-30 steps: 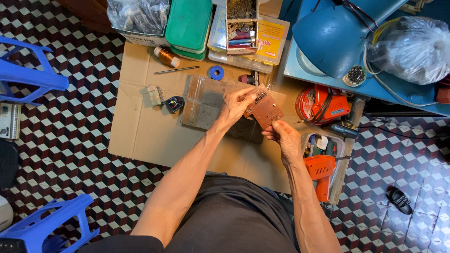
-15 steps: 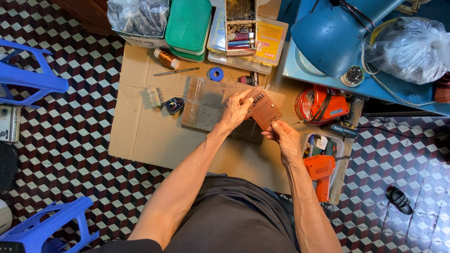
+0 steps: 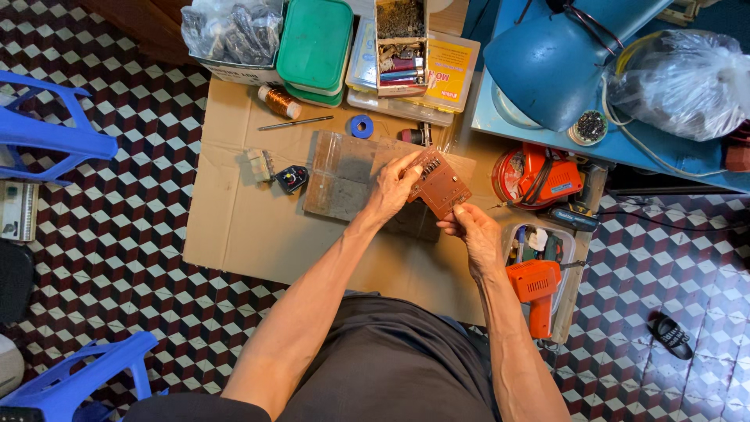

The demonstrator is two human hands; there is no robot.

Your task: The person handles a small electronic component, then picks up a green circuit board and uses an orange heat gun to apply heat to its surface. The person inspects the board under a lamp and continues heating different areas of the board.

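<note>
A brown circuit board (image 3: 440,184) is held up over a cardboard sheet (image 3: 234,219) on the floor. My left hand (image 3: 391,187) grips its left edge, fingers along the top. My right hand (image 3: 472,233) pinches its lower right corner. Under the board lies a worn wooden plate (image 3: 340,176). A small dark dial part (image 3: 292,179) and a pale small block (image 3: 258,165) lie left of the plate.
At the back stand a green lidded box (image 3: 314,44), a bag of parts (image 3: 231,31), a copper wire spool (image 3: 279,101), a blue tape roll (image 3: 361,126). An orange drill (image 3: 535,293) and orange tool (image 3: 543,177) sit right. Blue stools (image 3: 47,133) stand left.
The board has tilted slightly between my hands; both hands stay on it in nearly the same place.
</note>
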